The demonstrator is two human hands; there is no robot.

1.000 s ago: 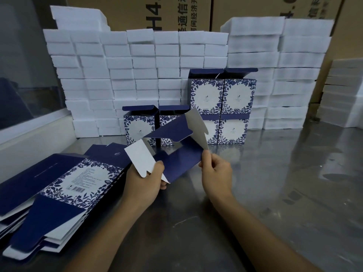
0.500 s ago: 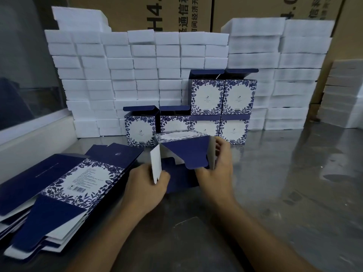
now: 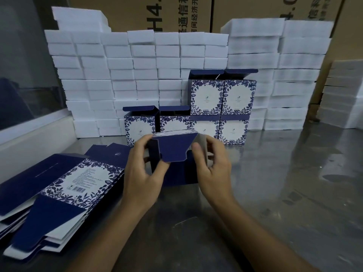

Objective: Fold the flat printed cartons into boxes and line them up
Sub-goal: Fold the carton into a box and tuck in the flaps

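A half-formed navy carton [image 3: 173, 149] with a blue floral print is held between both hands just above the table. My left hand [image 3: 143, 171] grips its left side, thumb on the near flap. My right hand [image 3: 213, 163] holds its right side, fingers curled around the edge. A navy flap faces me, folded down over the end. Behind it stand folded boxes [image 3: 222, 107] with open lids, two on the left in a row and a two-high stack on the right. A pile of flat printed cartons [image 3: 64, 185] lies at the left.
White foam blocks [image 3: 121, 75] are stacked in a wall behind the boxes, with more [image 3: 341, 95] at the right. Brown shipping cartons [image 3: 176, 12] stand at the back. The steel table [image 3: 284, 183] is shiny. A raised ledge [image 3: 29, 142] runs along the left.
The carton went from an open sheet with flaps spread to a squared-up shape. The white flaps were folded inward, and both hands moved up to its sides.
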